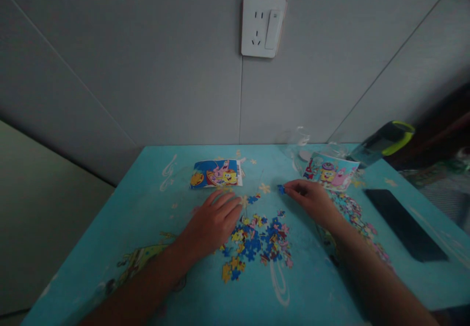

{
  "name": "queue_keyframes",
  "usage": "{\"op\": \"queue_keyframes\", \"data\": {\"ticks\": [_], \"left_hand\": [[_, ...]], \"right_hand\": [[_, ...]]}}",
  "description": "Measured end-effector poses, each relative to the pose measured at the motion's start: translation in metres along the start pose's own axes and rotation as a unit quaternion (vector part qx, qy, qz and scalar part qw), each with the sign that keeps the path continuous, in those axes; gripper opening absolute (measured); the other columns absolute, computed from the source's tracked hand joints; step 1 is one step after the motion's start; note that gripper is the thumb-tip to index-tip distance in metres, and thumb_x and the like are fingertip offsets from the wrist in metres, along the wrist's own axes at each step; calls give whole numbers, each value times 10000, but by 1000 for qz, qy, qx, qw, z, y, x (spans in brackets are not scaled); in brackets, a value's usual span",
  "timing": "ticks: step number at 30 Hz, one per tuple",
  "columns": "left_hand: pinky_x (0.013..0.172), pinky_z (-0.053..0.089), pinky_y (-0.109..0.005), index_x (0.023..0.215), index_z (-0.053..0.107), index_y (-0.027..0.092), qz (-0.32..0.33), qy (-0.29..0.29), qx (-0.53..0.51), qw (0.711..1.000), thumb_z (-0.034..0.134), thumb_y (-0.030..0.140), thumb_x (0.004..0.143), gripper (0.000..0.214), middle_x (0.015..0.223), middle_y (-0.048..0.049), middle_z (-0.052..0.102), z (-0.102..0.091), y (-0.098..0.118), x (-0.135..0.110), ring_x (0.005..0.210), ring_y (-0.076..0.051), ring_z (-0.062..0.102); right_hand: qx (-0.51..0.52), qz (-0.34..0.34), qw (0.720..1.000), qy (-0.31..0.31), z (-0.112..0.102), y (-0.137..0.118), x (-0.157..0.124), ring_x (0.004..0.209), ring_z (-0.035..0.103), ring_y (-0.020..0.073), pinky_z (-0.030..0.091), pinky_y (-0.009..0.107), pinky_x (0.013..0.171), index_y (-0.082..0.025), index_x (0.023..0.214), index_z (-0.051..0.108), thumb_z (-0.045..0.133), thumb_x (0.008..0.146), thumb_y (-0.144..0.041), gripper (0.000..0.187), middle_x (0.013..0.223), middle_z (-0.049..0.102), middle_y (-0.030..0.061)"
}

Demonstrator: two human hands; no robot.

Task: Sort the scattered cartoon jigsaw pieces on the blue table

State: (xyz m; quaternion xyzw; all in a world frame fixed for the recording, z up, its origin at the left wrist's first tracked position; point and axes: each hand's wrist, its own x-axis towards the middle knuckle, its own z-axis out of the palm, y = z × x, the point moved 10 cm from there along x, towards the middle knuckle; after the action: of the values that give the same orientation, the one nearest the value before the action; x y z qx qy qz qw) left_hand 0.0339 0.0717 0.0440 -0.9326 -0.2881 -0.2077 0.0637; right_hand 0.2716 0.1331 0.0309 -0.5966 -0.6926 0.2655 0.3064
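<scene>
My left hand (215, 221) lies flat on the blue table (205, 291), fingers stretched out, beside a heap of loose puzzle pieces (257, 243). My right hand (310, 197) is pinched on a small blue puzzle piece (281, 189) at its fingertips, just above the heap. More pieces lie under and along my right forearm (358, 223).
A cartoon picture card (216, 173) lies at the back of the table. A second cartoon picture (332, 172) with a clear plastic bag (304, 142) lies at the back right. A black phone (404, 223) rests on the right. A green-trimmed device (385, 142) stands by the wall.
</scene>
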Motion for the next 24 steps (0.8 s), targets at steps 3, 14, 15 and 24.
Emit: {"op": "queue_keyframes", "data": {"ticks": [3,14,15,24], "left_hand": [[1083,410,-526,1155,641,167,10,14,0,1000,524,140,928,257,1237,-94,666,-5,0,1,1203,-264,573],[1057,430,-494,1184,628,147,18,22,-21,999,518,155,942,266,1158,-93,688,-15,3,4,1165,-252,591],[1059,429,-493,1183,628,149,17,18,-24,999,515,156,945,264,1161,-94,686,-14,4,5,1168,-250,589],[1045,437,-480,1112,646,163,12,14,-29,999,502,153,947,220,1129,-89,688,-9,3,5,1140,-239,597]], "right_hand": [[2,-17,1000,4,6,-8,-1,753,672,200,514,310,671,-197,971,736,589,911,-368,233,864,747,47],[-32,-86,994,-58,43,-35,-13,737,645,164,514,295,675,-227,981,751,605,915,-328,190,902,733,47],[-36,-101,992,-67,46,-38,-15,760,648,166,517,299,699,-229,983,750,608,917,-317,180,896,728,47],[-70,-127,989,10,28,-37,-15,781,647,200,522,349,741,-221,965,713,543,959,-346,211,853,704,56]]}}
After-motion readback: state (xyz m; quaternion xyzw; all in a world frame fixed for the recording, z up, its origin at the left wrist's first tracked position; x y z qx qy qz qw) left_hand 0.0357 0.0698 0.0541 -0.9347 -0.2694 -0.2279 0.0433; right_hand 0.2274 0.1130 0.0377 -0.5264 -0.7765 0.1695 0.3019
